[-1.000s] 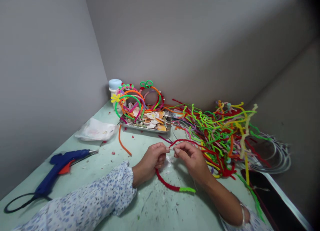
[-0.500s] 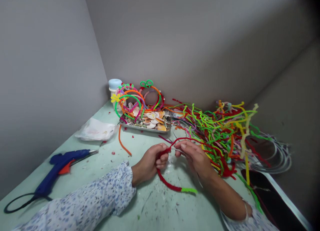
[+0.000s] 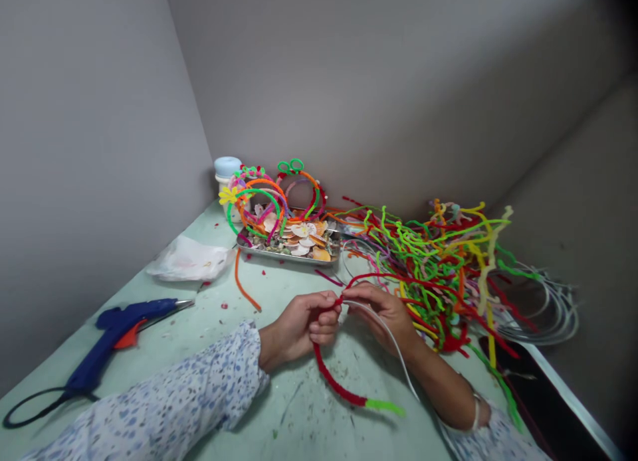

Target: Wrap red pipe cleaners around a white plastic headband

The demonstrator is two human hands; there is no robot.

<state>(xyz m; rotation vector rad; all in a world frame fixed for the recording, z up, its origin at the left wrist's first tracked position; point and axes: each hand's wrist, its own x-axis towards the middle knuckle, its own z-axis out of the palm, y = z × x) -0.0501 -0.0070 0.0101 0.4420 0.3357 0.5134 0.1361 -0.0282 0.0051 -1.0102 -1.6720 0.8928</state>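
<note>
My left hand [image 3: 306, 327] is closed around a thin band wrapped in red pipe cleaner [image 3: 335, 383], whose lower end hangs out below the fist and turns bright green at its tip. From the fist's other side, the band runs on as a bare white strip [image 3: 391, 336] that passes in front of my right hand toward the forearm. My right hand [image 3: 381, 313] is just beside the left, fingers bent, pinching a loose red pipe cleaner [image 3: 423, 279] close to where it meets the band. That strand arcs over the right hand and reaches far to the right.
A blue glue gun [image 3: 112, 338] lies at left, near a plastic bag [image 3: 192, 258]. Behind my hands stands a metal tray [image 3: 289, 256] of shells with colourful headbands [image 3: 256, 195] on it. Right are tangled pipe cleaners [image 3: 423, 248], coiled clear strips [image 3: 553, 315] and a dark flat object [image 3: 543, 394].
The red strand has swung out to the right over my right hand. The white strip now shows in front of that hand. The green-tipped end has shifted slightly down and right.
</note>
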